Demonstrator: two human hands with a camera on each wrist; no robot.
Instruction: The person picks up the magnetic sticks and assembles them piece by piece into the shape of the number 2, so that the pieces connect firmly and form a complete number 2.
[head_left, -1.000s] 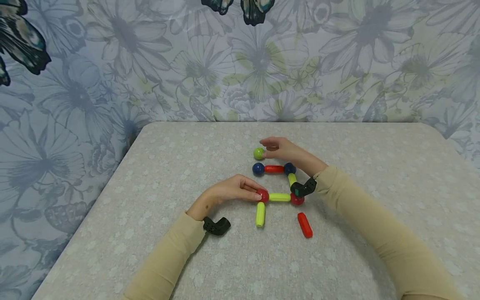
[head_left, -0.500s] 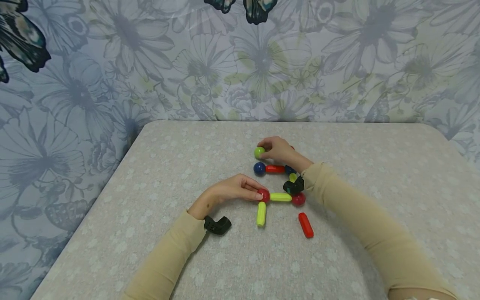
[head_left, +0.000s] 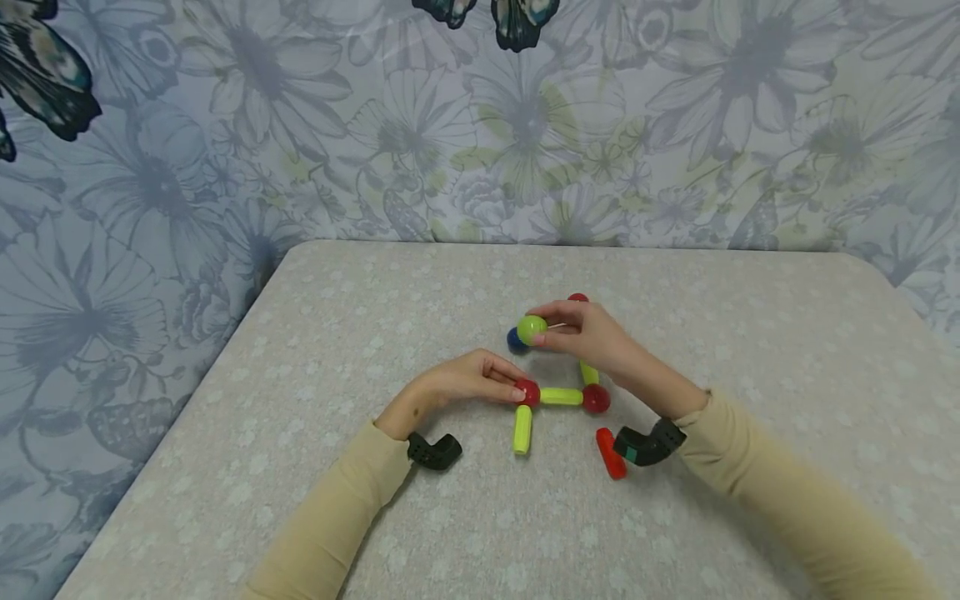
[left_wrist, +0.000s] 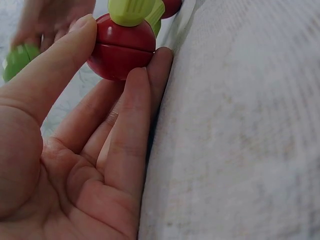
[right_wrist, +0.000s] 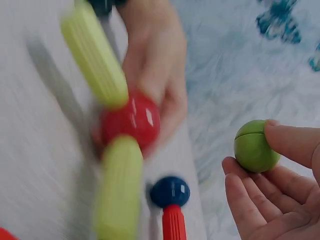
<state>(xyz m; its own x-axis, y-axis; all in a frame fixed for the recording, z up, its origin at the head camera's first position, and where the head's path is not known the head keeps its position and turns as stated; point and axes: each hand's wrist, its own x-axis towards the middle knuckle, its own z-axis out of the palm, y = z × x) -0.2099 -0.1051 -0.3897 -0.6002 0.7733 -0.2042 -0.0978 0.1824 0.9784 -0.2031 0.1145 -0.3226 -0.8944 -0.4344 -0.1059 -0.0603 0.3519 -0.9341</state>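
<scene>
A red ball (head_left: 529, 392) is pinched between the thumb and fingers of my left hand (head_left: 465, 379). Two yellow-green rods join it: one rod (head_left: 522, 430) points toward me, the other rod (head_left: 561, 397) runs right to a second red ball (head_left: 596, 399). From there another yellow-green rod (head_left: 589, 372) leads away, partly hidden under my right hand (head_left: 588, 333). That hand pinches a green ball (right_wrist: 256, 146) between thumb and fingers, above the table. Behind it a blue ball (right_wrist: 170, 192) on a red rod (right_wrist: 174, 225) shows in the right wrist view.
A loose red rod (head_left: 609, 454) lies near the right wrist's black camera (head_left: 648, 442). Another red ball (head_left: 578, 297) peeks out behind the right hand. A patterned cloth covers the table (head_left: 420, 292), with flowered wallpaper (head_left: 525, 125) behind.
My right hand has taken hold of the green ball at the back, lifted it and brought it toward me. My left hand stays on the red ball.
</scene>
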